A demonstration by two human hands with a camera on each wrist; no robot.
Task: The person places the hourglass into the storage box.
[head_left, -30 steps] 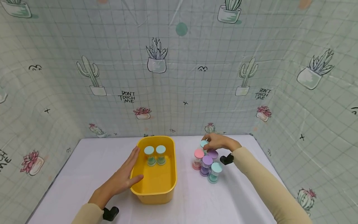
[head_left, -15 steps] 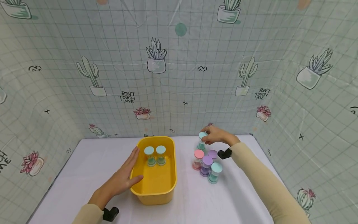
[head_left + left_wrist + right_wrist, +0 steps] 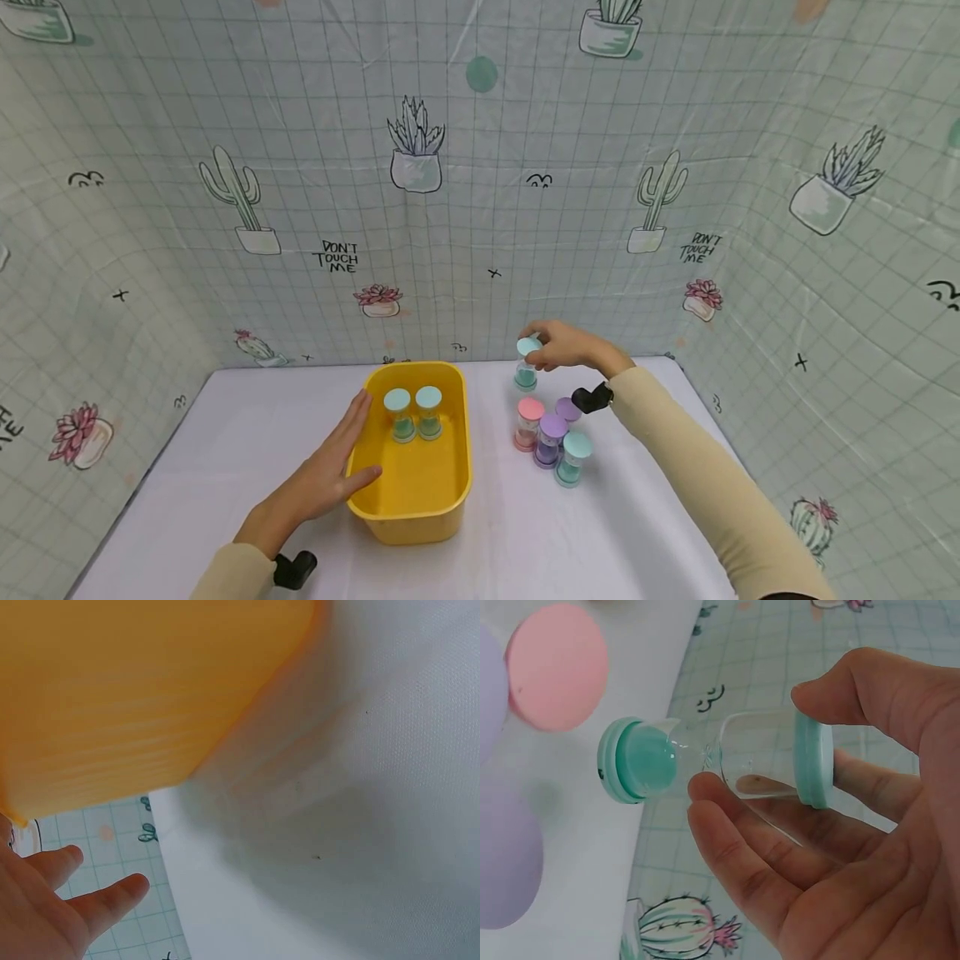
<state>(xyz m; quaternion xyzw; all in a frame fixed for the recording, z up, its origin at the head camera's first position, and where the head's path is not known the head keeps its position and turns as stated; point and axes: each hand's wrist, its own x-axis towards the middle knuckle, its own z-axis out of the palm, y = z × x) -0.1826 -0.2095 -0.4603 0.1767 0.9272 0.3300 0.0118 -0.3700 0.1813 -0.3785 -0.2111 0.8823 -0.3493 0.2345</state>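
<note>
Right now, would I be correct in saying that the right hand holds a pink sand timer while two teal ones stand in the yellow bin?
Not quite: the right hand holds a teal sand timer, not a pink one, as the right wrist view shows. Two teal ones do stand in the yellow bin.

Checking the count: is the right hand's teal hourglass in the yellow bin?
Out: the right hand holds the teal hourglass right of the yellow bin.

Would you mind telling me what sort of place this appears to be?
Probably a staged tabletop workspace, judging by the white table, the cactus-print sheeting around its back and sides, and the yellow bin with sand timers inside.
</note>
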